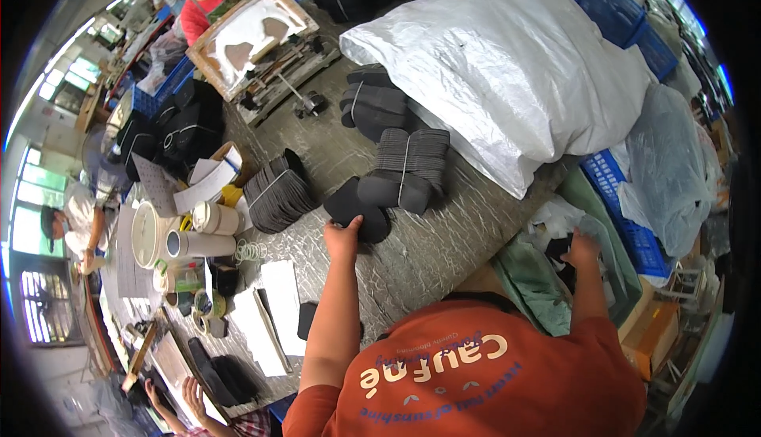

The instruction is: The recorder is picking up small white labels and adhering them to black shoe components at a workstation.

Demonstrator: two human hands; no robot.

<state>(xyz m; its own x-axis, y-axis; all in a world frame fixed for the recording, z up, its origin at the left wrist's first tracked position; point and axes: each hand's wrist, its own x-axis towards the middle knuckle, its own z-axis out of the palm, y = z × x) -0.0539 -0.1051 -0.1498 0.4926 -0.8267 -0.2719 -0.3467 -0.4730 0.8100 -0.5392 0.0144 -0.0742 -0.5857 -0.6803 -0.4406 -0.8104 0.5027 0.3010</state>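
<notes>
Gripping black soles [361,211], left hand [342,236] fingers curled.

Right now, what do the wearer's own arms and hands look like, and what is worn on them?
Both forearms are bare. The left hand and right hand wear no gloves, and no watch or ring shows. Short orange sleeves of a printed T-shirt end above the elbows.

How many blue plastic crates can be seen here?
4: one at the top right behind the white sack, one right of the table, one far left, one bottom. More may be hidden.
</notes>
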